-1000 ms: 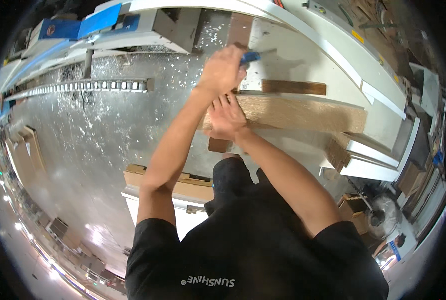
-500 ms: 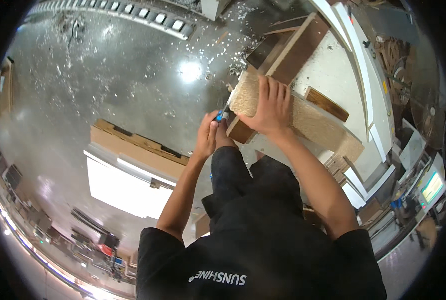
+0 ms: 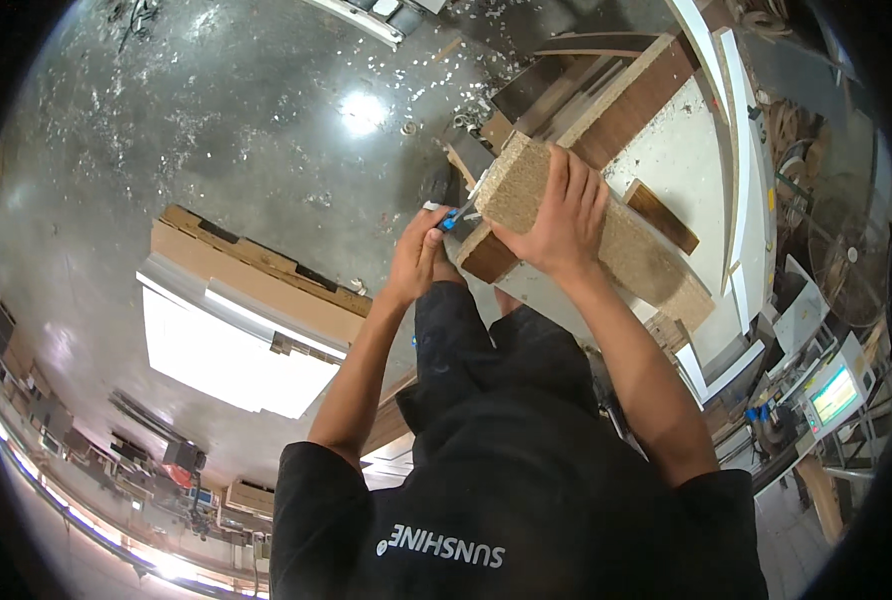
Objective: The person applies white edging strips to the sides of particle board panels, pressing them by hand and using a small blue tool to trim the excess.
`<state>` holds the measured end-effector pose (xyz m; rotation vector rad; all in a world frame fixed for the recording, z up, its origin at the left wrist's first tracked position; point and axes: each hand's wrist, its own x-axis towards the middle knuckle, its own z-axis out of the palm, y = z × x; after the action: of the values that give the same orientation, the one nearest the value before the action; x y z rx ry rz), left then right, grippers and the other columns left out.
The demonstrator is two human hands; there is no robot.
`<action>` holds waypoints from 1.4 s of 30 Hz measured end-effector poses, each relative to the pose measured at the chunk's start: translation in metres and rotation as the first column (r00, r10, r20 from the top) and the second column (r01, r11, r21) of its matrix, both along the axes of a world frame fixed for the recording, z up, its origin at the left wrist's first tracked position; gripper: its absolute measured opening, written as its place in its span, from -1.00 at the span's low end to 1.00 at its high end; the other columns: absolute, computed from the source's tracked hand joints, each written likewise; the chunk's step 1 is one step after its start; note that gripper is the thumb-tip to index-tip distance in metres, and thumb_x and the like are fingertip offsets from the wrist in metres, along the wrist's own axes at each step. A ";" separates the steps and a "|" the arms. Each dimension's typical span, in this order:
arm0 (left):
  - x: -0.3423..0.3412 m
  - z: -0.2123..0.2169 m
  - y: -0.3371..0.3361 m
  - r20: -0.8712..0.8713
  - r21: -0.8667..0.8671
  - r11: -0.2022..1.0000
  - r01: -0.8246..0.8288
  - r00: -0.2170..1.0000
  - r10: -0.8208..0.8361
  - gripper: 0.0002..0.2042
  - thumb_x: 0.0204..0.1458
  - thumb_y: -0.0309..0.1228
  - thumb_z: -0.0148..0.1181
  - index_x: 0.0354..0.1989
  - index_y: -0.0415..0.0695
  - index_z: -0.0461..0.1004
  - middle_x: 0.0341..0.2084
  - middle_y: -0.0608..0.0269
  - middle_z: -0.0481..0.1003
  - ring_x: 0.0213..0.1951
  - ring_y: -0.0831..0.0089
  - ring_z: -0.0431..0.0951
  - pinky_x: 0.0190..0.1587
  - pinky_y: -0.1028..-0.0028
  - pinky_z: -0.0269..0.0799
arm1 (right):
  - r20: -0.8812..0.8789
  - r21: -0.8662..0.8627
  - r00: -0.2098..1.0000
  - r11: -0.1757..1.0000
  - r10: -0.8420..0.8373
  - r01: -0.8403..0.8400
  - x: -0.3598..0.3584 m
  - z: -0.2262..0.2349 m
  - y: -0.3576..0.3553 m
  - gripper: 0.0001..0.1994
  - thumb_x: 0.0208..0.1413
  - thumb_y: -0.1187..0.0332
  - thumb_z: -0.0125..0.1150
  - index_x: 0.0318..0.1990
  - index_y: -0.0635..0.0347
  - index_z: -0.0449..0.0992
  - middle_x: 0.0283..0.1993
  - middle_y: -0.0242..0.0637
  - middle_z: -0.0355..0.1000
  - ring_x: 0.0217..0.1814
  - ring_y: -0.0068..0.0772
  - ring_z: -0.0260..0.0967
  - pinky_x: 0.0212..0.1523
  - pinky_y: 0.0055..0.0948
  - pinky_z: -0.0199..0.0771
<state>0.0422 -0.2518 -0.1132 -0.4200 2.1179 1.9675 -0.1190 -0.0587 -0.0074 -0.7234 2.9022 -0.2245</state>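
Note:
A thick chipboard panel (image 3: 656, 265) with a rough tan face and a dark brown edge lies across the white workbench (image 3: 681, 160). My right hand (image 3: 558, 215) presses flat on its near end, fingers spread. My left hand (image 3: 418, 252) grips a small blue-handled cutter (image 3: 463, 205) whose blade touches the panel's end edge.
A stack of flat white and brown boards (image 3: 256, 310) lies on the grey concrete floor at the left. Wood chips litter the floor (image 3: 266, 110). More dark boards (image 3: 606, 85) lean against the bench beyond the panel. A machine with a lit screen (image 3: 834, 392) stands at the right.
The view has swung down and closer to the panel's end. My left hand has come from above the panel to its end edge with the cutter; my right hand stays on the panel.

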 end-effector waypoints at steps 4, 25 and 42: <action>-0.001 -0.005 -0.002 -0.014 -0.017 1.000 0.010 1.000 -0.010 -0.49 0.58 -0.03 -0.15 0.26 -0.21 0.55 -0.13 -0.07 0.52 0.00 -0.07 0.56 0.15 0.20 0.45 | -0.032 -0.014 0.999 1.000 0.011 -0.011 0.000 -0.002 0.001 0.19 -0.21 -0.27 0.64 0.49 0.27 0.22 0.33 -0.04 0.33 0.34 0.05 0.29 0.34 0.15 0.23; -0.054 -0.009 0.006 -0.150 -0.001 0.999 -0.042 0.988 0.041 -0.53 0.55 -0.09 -0.02 0.23 -0.27 0.56 -0.19 0.00 0.51 -0.11 0.06 0.55 0.05 0.25 0.47 | 0.034 0.008 0.999 1.000 -0.007 0.007 -0.003 0.002 0.002 0.19 -0.22 -0.23 0.67 0.50 0.23 0.20 0.32 -0.07 0.33 0.35 0.01 0.29 0.38 0.12 0.24; -0.082 -0.018 0.014 -0.128 0.006 1.000 -0.025 0.991 0.025 -0.48 0.55 -0.02 -0.06 0.22 -0.28 0.57 -0.10 -0.07 0.57 -0.01 -0.03 0.60 0.15 0.18 0.48 | 0.010 0.011 1.000 1.000 0.011 -0.011 -0.004 0.002 0.001 0.19 -0.27 -0.20 0.69 0.48 0.25 0.22 0.29 -0.04 0.32 0.26 0.07 0.30 0.26 0.10 0.29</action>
<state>-0.0396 -0.2374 -0.1309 -0.3288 2.1939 2.0651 -0.1228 -0.0576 -0.0050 -0.7339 2.8874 -0.2093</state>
